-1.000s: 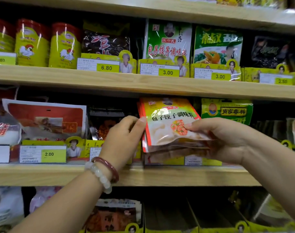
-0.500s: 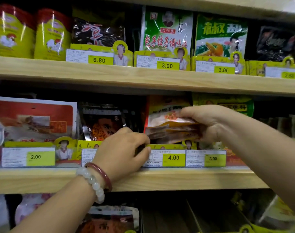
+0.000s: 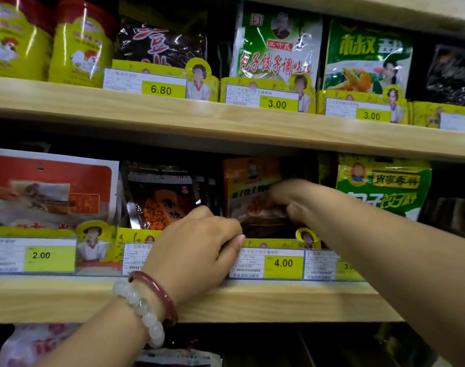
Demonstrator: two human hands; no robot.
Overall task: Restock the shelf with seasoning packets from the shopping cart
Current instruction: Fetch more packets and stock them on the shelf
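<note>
Head view: a stack of glossy orange-and-yellow plastic seasoning packets (image 3: 248, 189) stands upright on the middle wooden shelf (image 3: 226, 300), behind the yellow price-label strip reading 4.00 (image 3: 283, 263) at the shelf's front edge. The front packet has an orange top band with a small portrait, dark Chinese characters across a pale middle, and a round orange picture lower down; its lower part is shadowed and blurred.

The right hand (image 3: 296, 200) reaches in from the right, fingers curled closed on the upper right side of the packets. The left hand (image 3: 199, 250), wearing a white bead bracelet (image 3: 141, 311) and a dark red bangle (image 3: 159, 295), is curled with its fingertips pinching at the packets' lower left corner, just above the label strip.

Just beside the packets on the left stands a dark packet with an orange design (image 3: 159, 202); on the right, a green-and-yellow packet (image 3: 385, 186).
</note>
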